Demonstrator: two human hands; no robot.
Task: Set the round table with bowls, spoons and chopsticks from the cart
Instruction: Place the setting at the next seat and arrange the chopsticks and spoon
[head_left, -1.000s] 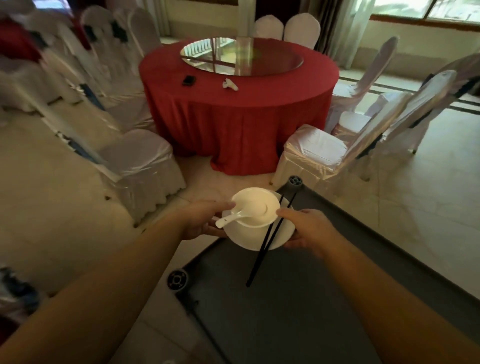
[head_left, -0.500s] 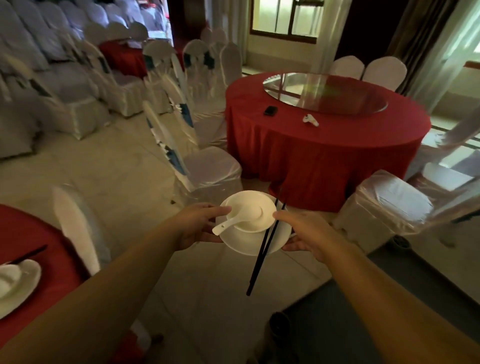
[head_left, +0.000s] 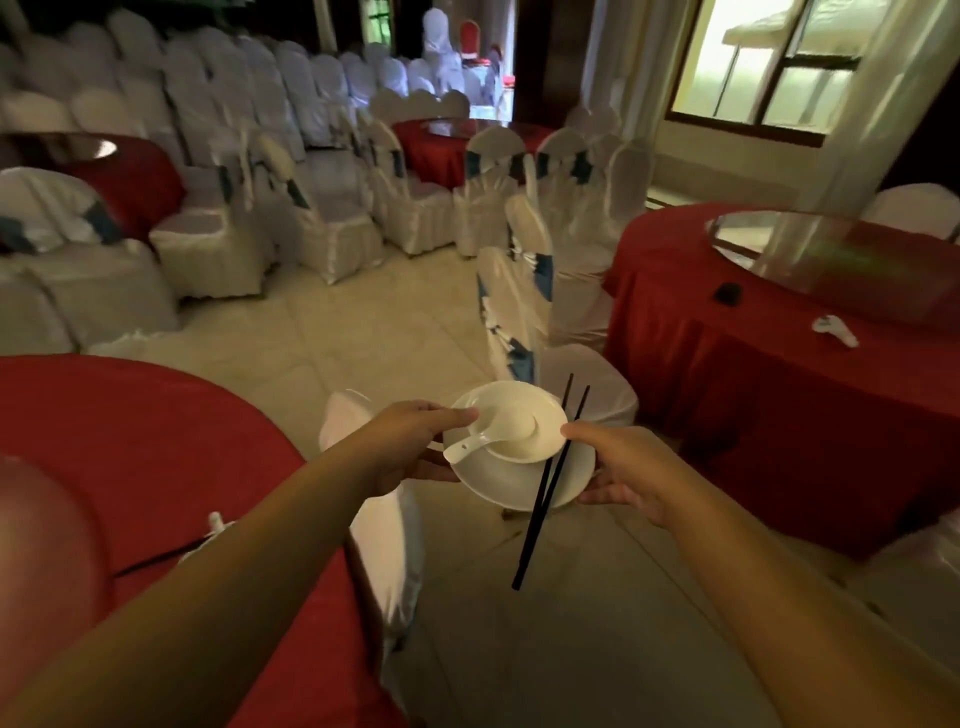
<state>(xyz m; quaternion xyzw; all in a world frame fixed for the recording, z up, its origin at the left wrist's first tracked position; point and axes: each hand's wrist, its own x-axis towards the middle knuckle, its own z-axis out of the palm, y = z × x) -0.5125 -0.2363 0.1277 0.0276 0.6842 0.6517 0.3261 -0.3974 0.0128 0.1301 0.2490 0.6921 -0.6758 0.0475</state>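
Note:
I carry a white plate (head_left: 511, 486) in both hands over the floor. A white bowl (head_left: 519, 422) sits on it, and a white spoon (head_left: 470, 448) lies in the bowl with its handle sticking out to the left. My left hand (head_left: 415, 449) grips the plate's left rim, thumb on the bowl's edge. My right hand (head_left: 621, 470) grips the right rim and pins a pair of black chopsticks (head_left: 545, 491) that slant down past the plate. A round table with a red cloth (head_left: 171, 447) lies at the lower left, its near side partly hidden by my left arm.
A white-covered chair (head_left: 374, 525) stands against the near table, just under my left wrist. Another red round table (head_left: 769, 374) with a glass turntable, a black item and a white item is on the right. Rows of covered chairs fill the back; tiled floor lies between.
The view has swung left: the right-hand red table slid toward the frame's edge, the cart is out of sight, and the near red table came in at the lower left. My grip is unchanged.

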